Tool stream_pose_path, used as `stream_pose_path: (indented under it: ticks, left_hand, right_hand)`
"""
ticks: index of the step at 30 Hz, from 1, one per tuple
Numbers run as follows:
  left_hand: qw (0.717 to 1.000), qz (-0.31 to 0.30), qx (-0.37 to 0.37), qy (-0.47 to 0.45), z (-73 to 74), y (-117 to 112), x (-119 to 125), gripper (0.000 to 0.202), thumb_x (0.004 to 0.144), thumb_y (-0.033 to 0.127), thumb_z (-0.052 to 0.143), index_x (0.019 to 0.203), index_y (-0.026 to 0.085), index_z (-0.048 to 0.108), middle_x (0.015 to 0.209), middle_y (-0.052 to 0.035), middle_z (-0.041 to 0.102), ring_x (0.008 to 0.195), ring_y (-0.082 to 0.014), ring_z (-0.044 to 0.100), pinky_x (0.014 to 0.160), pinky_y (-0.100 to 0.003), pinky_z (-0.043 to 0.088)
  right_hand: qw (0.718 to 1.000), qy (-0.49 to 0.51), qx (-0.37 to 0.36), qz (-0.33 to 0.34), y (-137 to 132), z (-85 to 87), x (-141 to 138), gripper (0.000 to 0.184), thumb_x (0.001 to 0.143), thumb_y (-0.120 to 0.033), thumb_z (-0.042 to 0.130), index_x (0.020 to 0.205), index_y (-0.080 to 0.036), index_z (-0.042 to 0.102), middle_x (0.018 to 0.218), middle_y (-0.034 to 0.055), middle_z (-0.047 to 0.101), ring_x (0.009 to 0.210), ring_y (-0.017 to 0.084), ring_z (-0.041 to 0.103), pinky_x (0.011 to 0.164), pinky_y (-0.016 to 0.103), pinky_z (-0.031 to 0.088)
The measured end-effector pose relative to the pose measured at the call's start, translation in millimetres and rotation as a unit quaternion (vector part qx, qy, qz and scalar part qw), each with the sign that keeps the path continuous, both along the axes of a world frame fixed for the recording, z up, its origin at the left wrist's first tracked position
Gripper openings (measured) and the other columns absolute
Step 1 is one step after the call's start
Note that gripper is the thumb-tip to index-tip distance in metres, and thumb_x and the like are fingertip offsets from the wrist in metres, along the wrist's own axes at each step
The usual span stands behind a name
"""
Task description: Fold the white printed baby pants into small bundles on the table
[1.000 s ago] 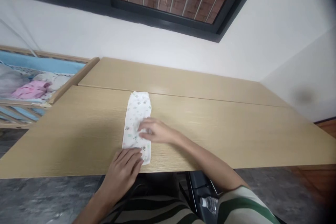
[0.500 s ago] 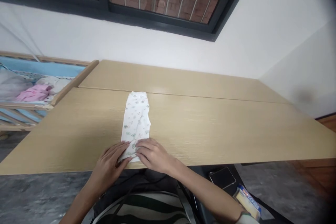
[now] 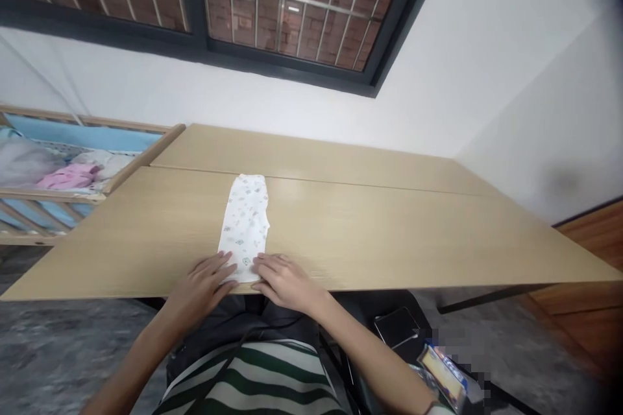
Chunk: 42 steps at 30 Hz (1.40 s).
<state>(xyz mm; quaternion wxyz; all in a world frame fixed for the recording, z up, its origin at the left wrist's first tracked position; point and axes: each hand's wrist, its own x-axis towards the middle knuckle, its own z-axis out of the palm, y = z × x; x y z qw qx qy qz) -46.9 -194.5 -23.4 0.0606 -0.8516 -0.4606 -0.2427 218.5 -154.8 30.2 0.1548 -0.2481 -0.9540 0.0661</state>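
Note:
A pair of white baby pants [image 3: 244, 217] with a small printed pattern lies folded lengthwise on the wooden table [image 3: 389, 233], its near end close to the front edge. My left hand [image 3: 207, 279] rests over the lower left corner, fingers stretched out and a little apart. On the lower right corner lies my right hand [image 3: 285, 282], its fingers extended across the cloth's edge. Both thumbs are near the bottom hem. The cloth between the hands looks flat, and its right side has a small pointed bump.
A wooden crib [image 3: 146, 155] with blue lining and a pink cloth [image 3: 71, 176] stands at the left. Below the table's front edge are a dark phone [image 3: 396, 327] and a blue-and-yellow packet [image 3: 442, 369]. A barred window [image 3: 292, 6] is in the wall behind.
The near end of the baby pants has become flatter and straighter between my hands. My fingers have spread out more, and the camera view has shifted slightly.

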Motion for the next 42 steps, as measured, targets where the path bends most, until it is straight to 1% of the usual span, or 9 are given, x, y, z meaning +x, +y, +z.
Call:
stream_pose_path:
  ticks: [5, 8, 15, 19, 22, 27, 31, 38, 42]
  left_hand:
    - [0.998, -0.059, 0.025, 0.005, 0.4, 3, -3, 0.020, 0.102, 0.030, 0.052, 0.110, 0.022, 0.069, 0.121, -0.0075, 0.072, 0.107, -0.0232, 0.069, 0.098, -0.043, 0.052]
    - [0.997, -0.068, 0.014, -0.046, 4.9, -4, -1, 0.023, 0.097, 0.035, 0.061, 0.113, 0.021, 0.068, 0.118, -0.0084, 0.073, 0.105, -0.0243, 0.068, 0.096, -0.043, 0.054]
    - [0.959, -0.045, -0.174, -0.217, 50.3, -23, 7, 0.022, 0.097, 0.036, 0.055, 0.105, 0.026, 0.072, 0.103, -0.0032, 0.076, 0.095, -0.0210, 0.071, 0.083, -0.031, 0.060]
    - [0.943, 0.035, -0.169, -0.283, 82.4, 11, 10, 0.031, 0.089, 0.051, 0.062, 0.099, 0.023, 0.073, 0.099, -0.0033, 0.077, 0.091, -0.0230, 0.071, 0.083, -0.031, 0.059]
    - [0.928, 0.077, -0.172, -0.320, 95.1, 61, 14, 0.042, 0.085, 0.056, 0.062, 0.101, 0.019, 0.072, 0.099, -0.0062, 0.077, 0.089, -0.0232, 0.071, 0.082, -0.032, 0.058]
    - [0.909, 0.165, -0.197, -0.327, 88.8, 146, 20, 0.043, 0.085, 0.042, 0.058, 0.115, 0.012, 0.063, 0.106, -0.0126, 0.075, 0.091, -0.0226, 0.072, 0.079, -0.030, 0.057]
    - [0.912, 0.228, -0.197, -0.280, 74.1, 183, 21, 0.034, 0.085, 0.029, 0.060, 0.114, 0.013, 0.064, 0.105, -0.0150, 0.075, 0.099, -0.0276, 0.071, 0.086, -0.035, 0.054]
    - [0.913, 0.269, -0.207, -0.225, 47.8, 189, 23, 0.031, 0.089, 0.026, 0.057, 0.118, 0.016, 0.061, 0.112, -0.0149, 0.074, 0.108, -0.0278, 0.069, 0.089, -0.034, 0.051]
    - [0.916, 0.287, -0.190, -0.206, 49.7, 182, 25, 0.035, 0.092, 0.027, 0.053, 0.124, 0.016, 0.057, 0.113, -0.0141, 0.073, 0.108, -0.0279, 0.069, 0.088, -0.034, 0.050]
  right_hand:
    - [0.997, -0.016, 0.074, -0.019, -5, -14.4, -5, 0.024, 0.102, -0.011, 0.043, 0.117, -0.012, 0.062, 0.133, 0.0159, 0.064, 0.126, 0.024, 0.059, 0.107, 0.039, 0.046]
    - [0.997, 0.003, 0.056, -0.047, -11, -12.3, -7, 0.021, 0.103, -0.015, 0.041, 0.112, -0.011, 0.060, 0.115, 0.0163, 0.070, 0.110, 0.025, 0.065, 0.096, 0.039, 0.050]
    - [0.985, 0.115, -0.095, -0.083, -25, 37.6, 4, 0.015, 0.105, -0.025, 0.038, 0.102, -0.020, 0.052, 0.095, 0.0072, 0.065, 0.083, 0.020, 0.062, 0.078, 0.033, 0.051]
    - [0.962, 0.197, -0.165, -0.093, 2, 60.5, 4, 0.021, 0.107, -0.032, 0.035, 0.106, -0.021, 0.053, 0.100, 0.0061, 0.063, 0.091, 0.018, 0.062, 0.083, 0.031, 0.050]
    - [0.940, 0.264, -0.169, -0.136, 50, 57.2, -8, 0.028, 0.106, -0.036, 0.034, 0.103, -0.020, 0.056, 0.101, 0.0060, 0.064, 0.095, 0.019, 0.061, 0.088, 0.032, 0.048]
    - [0.907, 0.287, -0.194, -0.240, 146, 31.2, -36, 0.026, 0.102, -0.032, 0.037, 0.091, -0.018, 0.057, 0.093, 0.0062, 0.065, 0.088, 0.019, 0.060, 0.084, 0.031, 0.047]
    - [0.904, 0.271, -0.207, -0.258, 194, 12.2, -51, 0.024, 0.098, -0.025, 0.040, 0.081, -0.018, 0.055, 0.082, 0.0047, 0.063, 0.077, 0.018, 0.056, 0.076, 0.030, 0.045]
    - [0.911, 0.239, -0.237, -0.239, 216, -16.3, -54, 0.021, 0.094, -0.020, 0.043, 0.082, -0.016, 0.059, 0.083, 0.0020, 0.066, 0.077, 0.014, 0.056, 0.071, 0.024, 0.043]
    - [0.913, 0.235, -0.228, -0.242, 216, -20.0, -59, 0.026, 0.097, -0.025, 0.040, 0.087, -0.016, 0.062, 0.089, 0.0044, 0.068, 0.083, 0.016, 0.058, 0.076, 0.026, 0.045]
